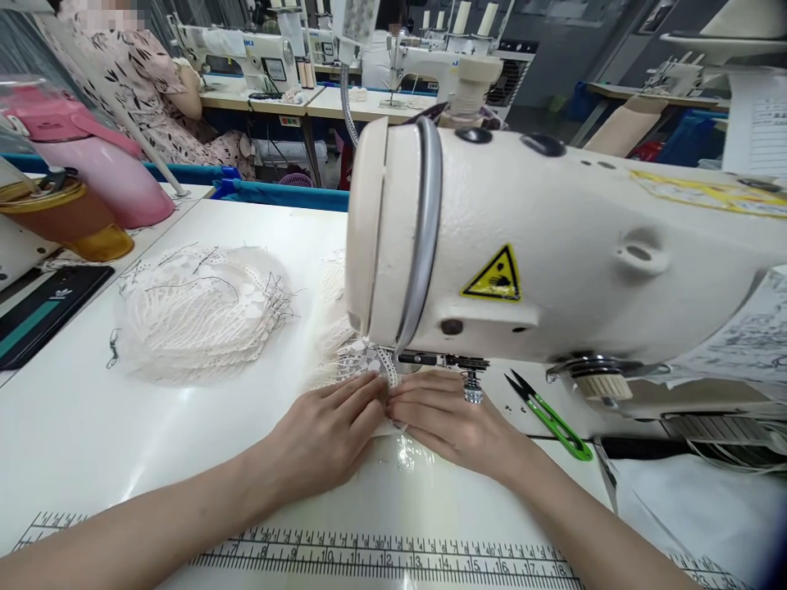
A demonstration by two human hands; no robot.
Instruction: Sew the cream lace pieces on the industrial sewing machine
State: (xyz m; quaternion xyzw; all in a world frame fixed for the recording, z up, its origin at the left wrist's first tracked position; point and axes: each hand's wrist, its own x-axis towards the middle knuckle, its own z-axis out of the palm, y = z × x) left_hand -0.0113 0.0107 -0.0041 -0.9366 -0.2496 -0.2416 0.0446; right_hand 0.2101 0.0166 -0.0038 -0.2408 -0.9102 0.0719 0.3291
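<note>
A piece of white lace (362,358) lies under the head of a cream sewing machine (553,246), its far part hidden behind the machine. My left hand (335,426) is closed on the lace's near edge, with fingertips pressed together. Right beside it, my right hand (446,414) grips the same edge with fingers close together, just below the needle area. The fingertips of both hands nearly meet. The needle and presser foot are mostly hidden. To the left, a pile of white lace pieces (202,315) with loose dark threads lies on the white table (202,451).
Green thread snips (557,422) lie right of my right hand. A printed ruler (369,553) runs along the table's front. At left are a dark phone (52,307), a pink bottle (98,160) and a brown cup (67,213). Beyond, a person in patterned clothes sits near other sewing machines (246,57).
</note>
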